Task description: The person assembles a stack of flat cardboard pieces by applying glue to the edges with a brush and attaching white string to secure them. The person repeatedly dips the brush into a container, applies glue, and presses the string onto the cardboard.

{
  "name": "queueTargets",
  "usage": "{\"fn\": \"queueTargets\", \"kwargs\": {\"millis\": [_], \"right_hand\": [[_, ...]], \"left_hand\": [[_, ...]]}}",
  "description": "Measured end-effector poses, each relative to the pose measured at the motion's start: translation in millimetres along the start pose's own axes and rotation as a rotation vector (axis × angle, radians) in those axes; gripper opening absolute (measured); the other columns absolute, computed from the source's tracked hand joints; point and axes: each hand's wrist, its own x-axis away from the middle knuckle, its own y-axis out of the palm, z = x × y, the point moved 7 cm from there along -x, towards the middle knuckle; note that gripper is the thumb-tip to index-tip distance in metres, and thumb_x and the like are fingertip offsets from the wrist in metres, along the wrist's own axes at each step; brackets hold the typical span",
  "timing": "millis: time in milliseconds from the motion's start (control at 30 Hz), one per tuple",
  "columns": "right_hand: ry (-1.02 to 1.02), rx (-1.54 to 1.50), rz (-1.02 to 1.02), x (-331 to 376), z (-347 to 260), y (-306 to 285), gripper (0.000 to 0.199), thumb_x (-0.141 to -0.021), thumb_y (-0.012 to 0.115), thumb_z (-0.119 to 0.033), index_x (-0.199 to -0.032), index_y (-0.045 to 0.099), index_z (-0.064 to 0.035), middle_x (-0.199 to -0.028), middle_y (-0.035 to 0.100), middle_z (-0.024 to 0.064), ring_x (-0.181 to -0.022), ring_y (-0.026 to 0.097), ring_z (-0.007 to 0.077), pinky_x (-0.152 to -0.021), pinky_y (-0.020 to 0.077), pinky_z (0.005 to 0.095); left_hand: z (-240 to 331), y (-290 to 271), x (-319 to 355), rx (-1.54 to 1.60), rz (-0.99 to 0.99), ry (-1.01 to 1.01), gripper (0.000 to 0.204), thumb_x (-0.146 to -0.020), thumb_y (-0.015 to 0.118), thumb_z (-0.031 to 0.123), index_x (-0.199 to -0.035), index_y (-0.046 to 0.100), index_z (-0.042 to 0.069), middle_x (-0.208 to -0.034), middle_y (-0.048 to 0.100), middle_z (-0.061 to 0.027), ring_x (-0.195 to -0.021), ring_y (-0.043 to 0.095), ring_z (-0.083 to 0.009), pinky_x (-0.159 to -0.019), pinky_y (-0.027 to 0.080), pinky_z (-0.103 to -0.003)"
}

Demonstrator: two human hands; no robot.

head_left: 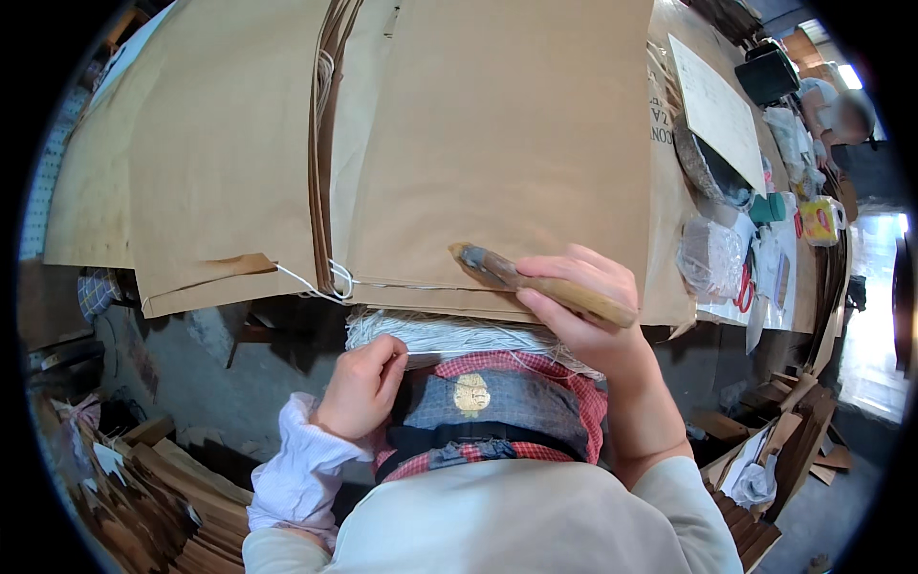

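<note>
Just above both hands lies a big stack of brown paper bags (497,143), flat on the table and reaching far away from the person. The right hand (579,301) is curled tight around the wooden handle of a brush (535,280). The brush lies across the near edge of the bags, and its grey tip points to the left, touching the paper. The left hand (361,387) is lower down, close to the body. Its thumb and fingers are pinched together on a thin white string. That string comes from a bundle of white strings (449,335) lying between the two hands, just under the edge of the bags, on a red checked cloth (564,383) over the lap. Up and to the left of the left hand, one white string loop (320,282) hangs out from the bag edge. Far off to the right of the right hand, red scissors (744,287) lie on the table.
</note>
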Motion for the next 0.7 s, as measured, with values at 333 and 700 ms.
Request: {"fn": "queueTargets", "kwargs": {"millis": [333,700], "right_hand": [[0.132,0.007,-0.071,-18.1,-4.4,22.0,0.014,-0.075,0.070,-0.004,-0.088,0.065,-0.0017,-0.070,0.058,0.0095,-0.058,0.056,0.0202,-0.053,0.0448,0.0286],[0.572,0.093,0.166,37.7,60.8,-43.3,0.007,-0.078,0.064,-0.005,-0.077,0.064,0.0019,-0.064,0.063,0.0034,-0.060,0.058,0.0083,-0.056,0.0464,0.0243]], "left_hand": [[39.2,4.5,-42.8,-0.796,0.109,0.343,0.017,-0.068,0.057,0.005,-0.084,0.056,-0.001,-0.123,0.056,-0.0174,-0.082,0.054,-0.0233,-0.068,0.049,-0.033],[40.7,11.6,-49.1,-0.815,0.103,0.345,0.016,-0.068,0.057,0.004,-0.083,0.055,0.000,-0.122,0.057,-0.0200,-0.084,0.056,-0.0255,-0.069,0.048,-0.034]]}}
